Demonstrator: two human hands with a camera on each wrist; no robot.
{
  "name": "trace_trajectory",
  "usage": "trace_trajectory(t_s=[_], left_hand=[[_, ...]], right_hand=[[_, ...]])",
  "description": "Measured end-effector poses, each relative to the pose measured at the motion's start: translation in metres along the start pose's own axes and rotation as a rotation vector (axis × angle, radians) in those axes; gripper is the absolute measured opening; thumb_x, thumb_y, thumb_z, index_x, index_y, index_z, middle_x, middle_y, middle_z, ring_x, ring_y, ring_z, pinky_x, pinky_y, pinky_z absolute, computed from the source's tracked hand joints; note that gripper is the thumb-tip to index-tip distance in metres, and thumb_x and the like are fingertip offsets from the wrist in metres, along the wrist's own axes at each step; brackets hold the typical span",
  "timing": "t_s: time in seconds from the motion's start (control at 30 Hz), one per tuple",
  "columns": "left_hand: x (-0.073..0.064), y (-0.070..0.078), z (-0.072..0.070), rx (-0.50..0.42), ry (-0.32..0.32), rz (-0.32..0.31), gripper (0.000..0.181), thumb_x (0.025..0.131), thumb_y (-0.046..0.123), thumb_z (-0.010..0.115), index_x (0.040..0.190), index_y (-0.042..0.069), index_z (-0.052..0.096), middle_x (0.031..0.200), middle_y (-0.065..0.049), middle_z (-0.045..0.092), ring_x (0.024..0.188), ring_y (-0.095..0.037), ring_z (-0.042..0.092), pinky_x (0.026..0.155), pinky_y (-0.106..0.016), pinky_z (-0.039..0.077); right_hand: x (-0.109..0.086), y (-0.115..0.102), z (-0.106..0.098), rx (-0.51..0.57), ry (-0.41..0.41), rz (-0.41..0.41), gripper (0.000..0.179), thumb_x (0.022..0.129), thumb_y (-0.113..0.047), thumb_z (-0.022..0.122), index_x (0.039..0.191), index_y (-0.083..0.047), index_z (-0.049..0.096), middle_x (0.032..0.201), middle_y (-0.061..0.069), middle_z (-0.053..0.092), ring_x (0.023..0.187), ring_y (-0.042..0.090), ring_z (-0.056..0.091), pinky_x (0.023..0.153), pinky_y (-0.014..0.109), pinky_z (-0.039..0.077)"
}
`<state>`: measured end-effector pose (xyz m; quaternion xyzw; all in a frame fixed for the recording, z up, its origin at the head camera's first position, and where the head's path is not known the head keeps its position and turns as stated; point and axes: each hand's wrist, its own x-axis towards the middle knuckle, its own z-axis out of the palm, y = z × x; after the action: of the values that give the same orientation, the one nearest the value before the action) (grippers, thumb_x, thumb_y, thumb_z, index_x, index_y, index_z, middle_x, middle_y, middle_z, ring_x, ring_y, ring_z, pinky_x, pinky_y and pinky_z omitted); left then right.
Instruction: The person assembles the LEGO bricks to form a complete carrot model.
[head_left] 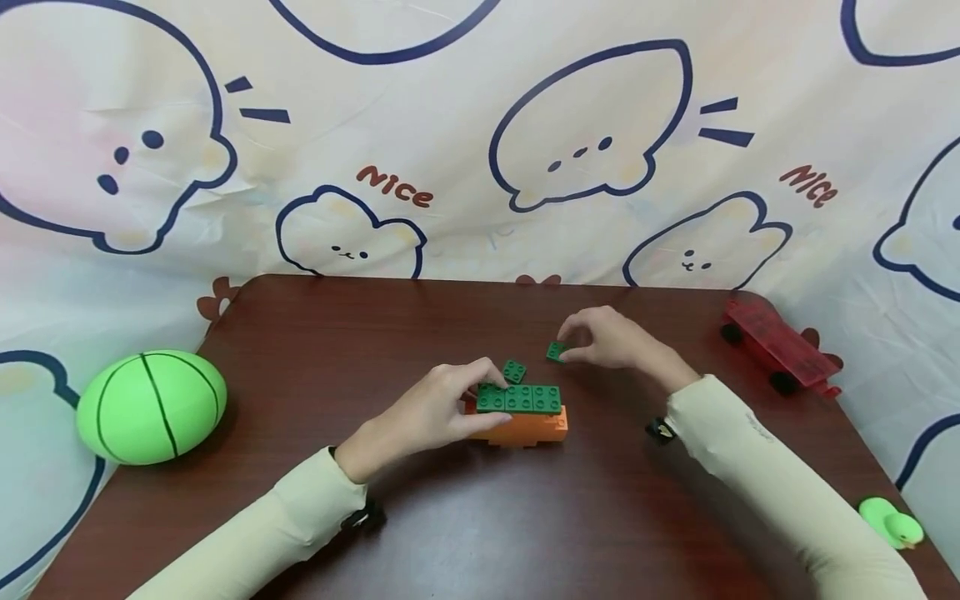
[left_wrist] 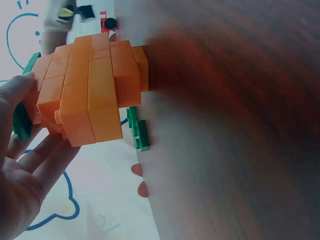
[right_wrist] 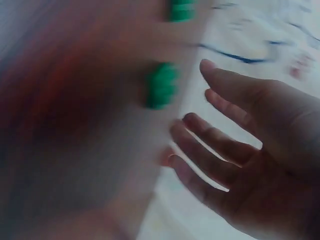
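Observation:
My left hand (head_left: pixel 435 406) grips a stepped build of orange toy building bricks (head_left: pixel 528 430) by its left end. A layer of green bricks (head_left: pixel 519 400) with studs up tops it. In the left wrist view, thumb and fingers hold the build around its green side, and the stepped orange underside (left_wrist: pixel 80 90) faces the camera. My right hand (head_left: pixel 609 337) reaches over a small loose green brick (head_left: pixel 555 351), thumb and fingers spread around it. The right wrist view shows the fingers apart from that blurred green brick (right_wrist: pixel 162 85). Another loose green brick (head_left: pixel 513 372) lies just behind the build.
On the brown table (head_left: pixel 337 325), a green ball with dark lines (head_left: pixel 153 407) sits at the left edge. A red translucent toy vehicle (head_left: pixel 780 342) stands at the back right, and a green toy duck (head_left: pixel 891 522) at the right edge. A printed cloth (head_left: pixel 465 242) hangs behind.

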<state>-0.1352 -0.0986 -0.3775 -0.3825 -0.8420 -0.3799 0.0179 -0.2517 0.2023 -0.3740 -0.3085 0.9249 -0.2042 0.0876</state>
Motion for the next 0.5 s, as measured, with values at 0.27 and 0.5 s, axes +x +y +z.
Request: trace_trajectory(t_s=[0.27, 0.5], left_hand=[[0.008, 0.006, -0.005, 0.219, -0.088, 0.134, 0.042, 0.099, 0.032, 0.071, 0.139, 0.029, 0.062, 0.111, 0.006, 0.068, 0.072, -0.004, 0.057, 0.064, -0.016, 0.048], [0.010, 0.009, -0.007, 0.248, -0.147, 0.148, 0.039, 0.100, 0.029, 0.069, 0.139, 0.026, 0.064, 0.112, 0.005, 0.070, 0.076, -0.003, 0.059, 0.066, -0.013, 0.048]], right_hand=[[0.015, 0.012, 0.028, -0.067, 0.020, -0.041, 0.015, 0.086, -0.019, 0.084, 0.096, -0.013, 0.075, 0.096, 0.003, 0.073, 0.081, 0.017, 0.061, 0.076, 0.036, 0.056], [-0.009, -0.006, 0.010, 0.058, 0.099, -0.102, 0.015, 0.086, -0.012, 0.083, 0.100, -0.013, 0.076, 0.101, 0.002, 0.076, 0.092, 0.016, 0.072, 0.084, 0.040, 0.062]])
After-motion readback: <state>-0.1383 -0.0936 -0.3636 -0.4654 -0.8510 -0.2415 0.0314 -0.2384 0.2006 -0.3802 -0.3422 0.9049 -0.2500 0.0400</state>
